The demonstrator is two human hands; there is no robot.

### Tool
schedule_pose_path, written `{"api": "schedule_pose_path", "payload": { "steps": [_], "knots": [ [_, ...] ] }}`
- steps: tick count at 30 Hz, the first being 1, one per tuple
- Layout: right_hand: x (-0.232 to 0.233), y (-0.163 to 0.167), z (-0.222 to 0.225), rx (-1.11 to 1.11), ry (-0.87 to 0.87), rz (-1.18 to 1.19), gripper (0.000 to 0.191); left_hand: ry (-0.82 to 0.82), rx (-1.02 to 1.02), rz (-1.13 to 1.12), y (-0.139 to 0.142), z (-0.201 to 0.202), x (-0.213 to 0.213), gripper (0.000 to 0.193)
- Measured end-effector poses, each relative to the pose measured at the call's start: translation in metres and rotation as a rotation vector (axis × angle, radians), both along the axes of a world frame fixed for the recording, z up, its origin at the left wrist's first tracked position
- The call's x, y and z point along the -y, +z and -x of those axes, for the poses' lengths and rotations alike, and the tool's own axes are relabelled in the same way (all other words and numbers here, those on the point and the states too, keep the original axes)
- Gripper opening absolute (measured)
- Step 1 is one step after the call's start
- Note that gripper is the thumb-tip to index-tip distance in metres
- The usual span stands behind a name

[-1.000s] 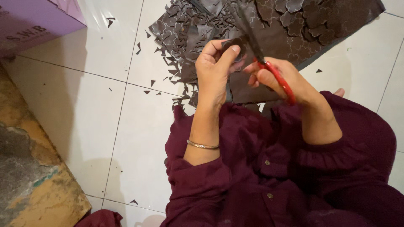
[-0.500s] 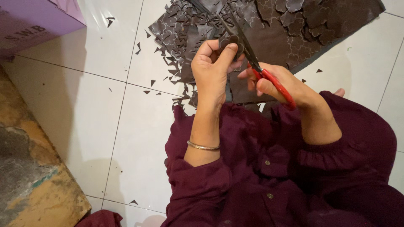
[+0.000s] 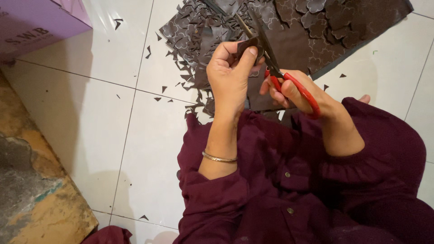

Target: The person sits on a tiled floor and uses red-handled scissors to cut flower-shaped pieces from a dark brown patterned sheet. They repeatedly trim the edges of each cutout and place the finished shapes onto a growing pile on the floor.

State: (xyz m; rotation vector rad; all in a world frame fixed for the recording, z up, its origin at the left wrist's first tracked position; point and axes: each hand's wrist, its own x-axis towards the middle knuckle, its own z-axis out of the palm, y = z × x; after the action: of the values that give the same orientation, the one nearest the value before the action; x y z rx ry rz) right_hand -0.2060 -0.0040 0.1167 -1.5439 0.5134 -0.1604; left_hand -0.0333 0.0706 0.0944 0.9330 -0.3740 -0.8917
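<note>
Since half a second ago the hands have shifted very little; the left hand has turned the small dark piece a bit, so that it now stands more upright between the fingers, and the blades of the scissors lie closer to its right edge. The left hand is closed on the piece: the thumb presses it from the right side and the other fingers curl behind it, so the piece sticks out just above the fingertips. The right hand is closed around the red handles of the scissors, with fingers through the loops. The blades point up and to the left and pass just beside the piece; whether they bite into it one cannot tell. A thin bracelet sits on the left wrist. Behind the hands, on the white tiled floor, lies a large dark brown sheet with flower shapes marked on it, and many small dark scraps are scattered near its left edge. A purple box stands at the upper left.
</note>
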Motion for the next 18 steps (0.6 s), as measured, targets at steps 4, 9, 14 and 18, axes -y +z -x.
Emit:
{"api": "schedule_pose_path", "payload": {
  "steps": [4,9,14,18],
  "knots": [
    [-0.002,0.004,-0.001,-0.003,0.000,-0.021,0.083,-0.005,-0.024,0.032,0.001,0.001,0.000,0.010],
    [-0.003,0.014,-0.003,0.019,0.042,-0.015,0.087,-0.033,-0.013,0.038,0.001,0.000,-0.002,0.009],
    [-0.006,0.018,-0.004,0.031,0.028,0.042,0.095,-0.051,0.008,0.063,0.002,0.001,-0.003,0.009],
    [-0.008,0.017,-0.006,0.013,-0.002,0.045,0.097,-0.040,-0.018,0.054,0.002,0.002,-0.002,0.008]
  ]
}}
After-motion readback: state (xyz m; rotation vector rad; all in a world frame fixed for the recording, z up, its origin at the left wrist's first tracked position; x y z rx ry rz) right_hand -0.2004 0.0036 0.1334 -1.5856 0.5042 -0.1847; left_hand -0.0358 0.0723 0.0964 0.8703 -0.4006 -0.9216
